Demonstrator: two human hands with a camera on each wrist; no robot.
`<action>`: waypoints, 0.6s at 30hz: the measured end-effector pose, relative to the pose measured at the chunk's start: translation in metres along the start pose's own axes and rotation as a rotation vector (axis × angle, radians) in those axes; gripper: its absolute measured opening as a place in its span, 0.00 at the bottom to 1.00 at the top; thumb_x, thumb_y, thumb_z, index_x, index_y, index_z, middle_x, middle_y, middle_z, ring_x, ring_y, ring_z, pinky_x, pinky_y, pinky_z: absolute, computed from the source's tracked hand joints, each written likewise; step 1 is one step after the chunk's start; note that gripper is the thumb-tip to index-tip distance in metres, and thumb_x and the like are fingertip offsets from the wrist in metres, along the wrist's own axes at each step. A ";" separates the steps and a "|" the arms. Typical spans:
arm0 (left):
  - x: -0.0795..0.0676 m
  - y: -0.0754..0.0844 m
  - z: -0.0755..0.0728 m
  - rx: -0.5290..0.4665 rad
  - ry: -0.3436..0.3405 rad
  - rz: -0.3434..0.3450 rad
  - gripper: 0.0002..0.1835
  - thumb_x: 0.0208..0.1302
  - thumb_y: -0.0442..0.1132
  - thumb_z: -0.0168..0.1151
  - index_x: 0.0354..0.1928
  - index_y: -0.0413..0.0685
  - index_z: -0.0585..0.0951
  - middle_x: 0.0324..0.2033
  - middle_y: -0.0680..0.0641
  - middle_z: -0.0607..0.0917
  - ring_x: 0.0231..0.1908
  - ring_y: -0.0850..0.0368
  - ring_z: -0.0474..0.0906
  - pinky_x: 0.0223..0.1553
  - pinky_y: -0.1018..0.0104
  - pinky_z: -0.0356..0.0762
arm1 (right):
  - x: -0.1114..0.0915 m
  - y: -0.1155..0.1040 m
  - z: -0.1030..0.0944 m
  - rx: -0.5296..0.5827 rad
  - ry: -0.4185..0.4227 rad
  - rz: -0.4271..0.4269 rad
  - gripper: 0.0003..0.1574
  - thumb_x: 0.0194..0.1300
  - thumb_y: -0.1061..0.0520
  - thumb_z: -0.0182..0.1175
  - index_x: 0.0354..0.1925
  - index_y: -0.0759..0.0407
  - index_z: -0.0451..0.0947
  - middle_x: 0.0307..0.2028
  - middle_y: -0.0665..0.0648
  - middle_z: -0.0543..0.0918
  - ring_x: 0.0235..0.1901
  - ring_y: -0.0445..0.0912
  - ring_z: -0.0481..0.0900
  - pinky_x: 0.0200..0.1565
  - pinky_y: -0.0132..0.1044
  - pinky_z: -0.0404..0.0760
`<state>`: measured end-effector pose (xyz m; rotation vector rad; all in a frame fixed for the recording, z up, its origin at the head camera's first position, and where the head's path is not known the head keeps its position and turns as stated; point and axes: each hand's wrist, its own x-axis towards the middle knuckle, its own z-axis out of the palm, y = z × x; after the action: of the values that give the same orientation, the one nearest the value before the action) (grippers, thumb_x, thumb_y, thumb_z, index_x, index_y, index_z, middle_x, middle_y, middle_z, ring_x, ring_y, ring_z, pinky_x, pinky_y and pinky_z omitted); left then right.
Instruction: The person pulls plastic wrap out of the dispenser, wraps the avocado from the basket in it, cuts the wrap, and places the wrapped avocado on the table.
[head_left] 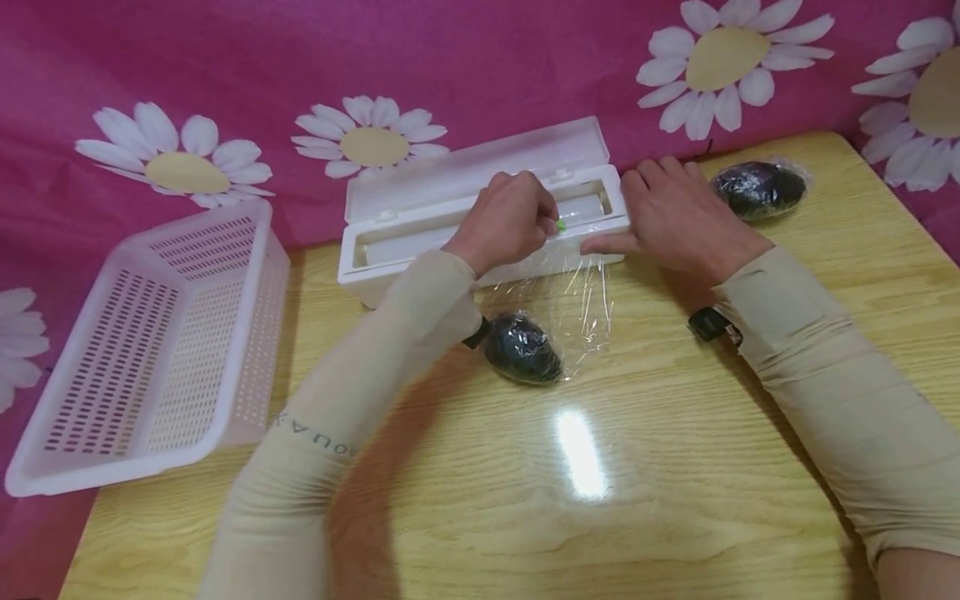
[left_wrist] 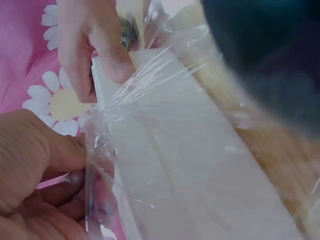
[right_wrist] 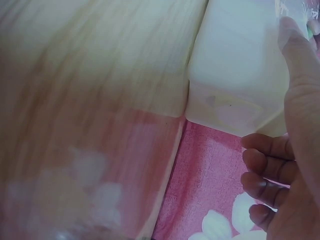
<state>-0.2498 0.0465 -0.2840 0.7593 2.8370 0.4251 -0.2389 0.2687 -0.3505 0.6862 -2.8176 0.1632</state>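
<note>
A white cling film dispenser box [head_left: 487, 218] stands with its lid [head_left: 480, 171] raised and a film roll [head_left: 420, 248] inside. My left hand [head_left: 504, 218] pinches a small bright green slider [head_left: 560, 225] at the box's front edge. My right hand [head_left: 678, 212] grips the box's right end, thumb along the front and fingers curled at the end. Clear cling film [head_left: 577, 304] hangs from the front edge down to a dark, glossy oval fruit or vegetable [head_left: 522, 348], which lies below my left wrist. The same dark item [left_wrist: 270, 55] looms blurred in the left wrist view.
A second dark oval item [head_left: 761, 190], wrapped in film, lies beyond my right hand near the table's back edge. At the left stands a white perforated basket [head_left: 258, 358]. A pink flowered cloth [head_left: 510, 67] hangs behind the wooden table [head_left: 675, 500].
</note>
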 end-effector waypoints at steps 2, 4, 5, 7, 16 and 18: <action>0.004 0.006 0.002 -0.003 -0.009 0.010 0.12 0.74 0.36 0.60 0.46 0.52 0.92 0.44 0.53 0.93 0.48 0.57 0.81 0.61 0.63 0.77 | 0.000 0.000 0.000 -0.005 -0.009 0.001 0.52 0.63 0.23 0.62 0.46 0.73 0.74 0.39 0.69 0.78 0.38 0.60 0.71 0.39 0.53 0.72; 0.007 0.012 0.004 0.005 -0.007 0.036 0.12 0.74 0.36 0.60 0.42 0.50 0.93 0.40 0.52 0.92 0.45 0.56 0.80 0.58 0.64 0.77 | 0.000 -0.001 -0.001 -0.005 -0.024 0.001 0.52 0.64 0.23 0.61 0.47 0.73 0.73 0.39 0.69 0.78 0.38 0.60 0.71 0.40 0.53 0.72; 0.009 0.015 0.004 0.010 -0.006 0.047 0.12 0.74 0.35 0.59 0.39 0.49 0.93 0.37 0.51 0.91 0.43 0.55 0.79 0.55 0.64 0.77 | 0.000 -0.002 -0.001 -0.001 -0.032 0.002 0.52 0.65 0.23 0.61 0.47 0.73 0.73 0.39 0.68 0.78 0.38 0.60 0.71 0.40 0.53 0.72; 0.012 0.021 0.006 0.011 0.003 0.061 0.12 0.73 0.35 0.60 0.36 0.49 0.92 0.37 0.51 0.91 0.42 0.56 0.78 0.52 0.66 0.76 | 0.000 -0.003 -0.001 0.010 -0.050 0.007 0.52 0.65 0.23 0.59 0.48 0.73 0.73 0.40 0.68 0.77 0.39 0.60 0.70 0.42 0.53 0.72; 0.024 0.043 0.008 0.040 0.039 0.054 0.13 0.70 0.36 0.63 0.26 0.51 0.87 0.24 0.56 0.80 0.38 0.56 0.70 0.43 0.67 0.69 | -0.002 0.001 -0.005 0.009 -0.018 -0.018 0.48 0.67 0.27 0.62 0.47 0.73 0.71 0.38 0.67 0.74 0.40 0.60 0.67 0.43 0.53 0.69; 0.026 0.047 0.009 0.058 0.025 0.060 0.13 0.69 0.36 0.62 0.23 0.51 0.82 0.21 0.55 0.73 0.36 0.56 0.67 0.40 0.67 0.66 | -0.003 0.002 -0.004 0.016 -0.019 -0.017 0.44 0.68 0.30 0.62 0.46 0.72 0.71 0.39 0.67 0.74 0.41 0.60 0.67 0.43 0.52 0.69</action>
<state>-0.2480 0.1011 -0.2803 0.8583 2.8668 0.3645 -0.2365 0.2727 -0.3477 0.7184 -2.8311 0.1768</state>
